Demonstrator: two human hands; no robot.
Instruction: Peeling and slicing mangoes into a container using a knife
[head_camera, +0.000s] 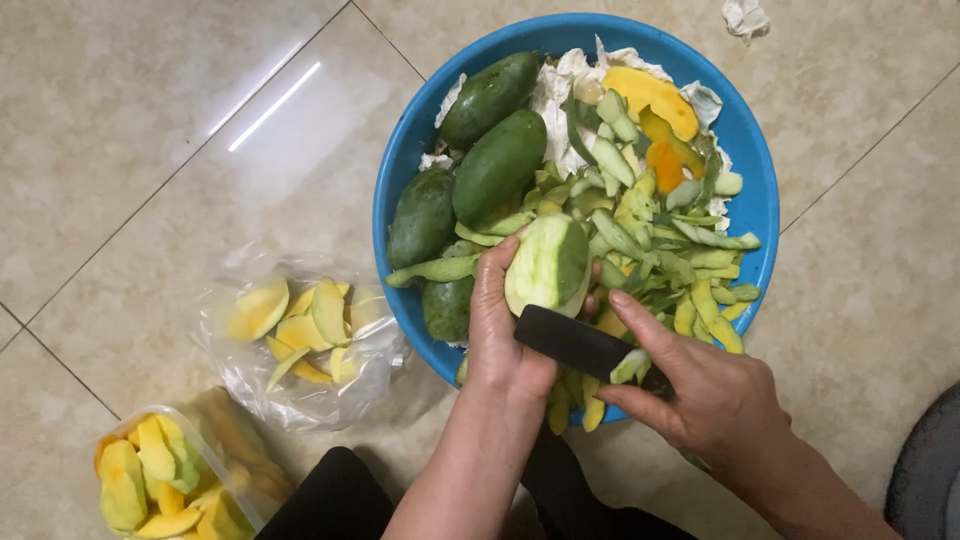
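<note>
2 hands meet over the near rim of the round blue plastic basin (760, 210), so every strip you cut drops straight into it and not onto the beige tiled floor (150, 130). Your left hand (505, 335) is curled around the half-peeled green mango (548, 265), fingers wrapped behind it and thumb side up, which turns the pale, bared flesh toward the blade. Your right hand (715, 395) is closed on the black-handled peeling knife (580, 343), forefinger stretched along the handle for control; a fresh green peel strip (630, 365) lies against that hand by the handle.

Inside the basin, 4 whole dark green mangoes (497, 165) lie together on the left side, well apart from the waste. The right side holds a heap of green and yellow peelings (680, 260), with 1 orange-yellow mango piece (652, 98) and crumpled white paper (560, 85) at the far edge.

Left of the basin, an open clear plastic bag (300, 345) holds pale yellow mango slices. Near your knee, a second clear bag (170, 475) is filled with brighter yellow slices. A crumpled white tissue (746, 17) lies on the floor beyond the basin.
</note>
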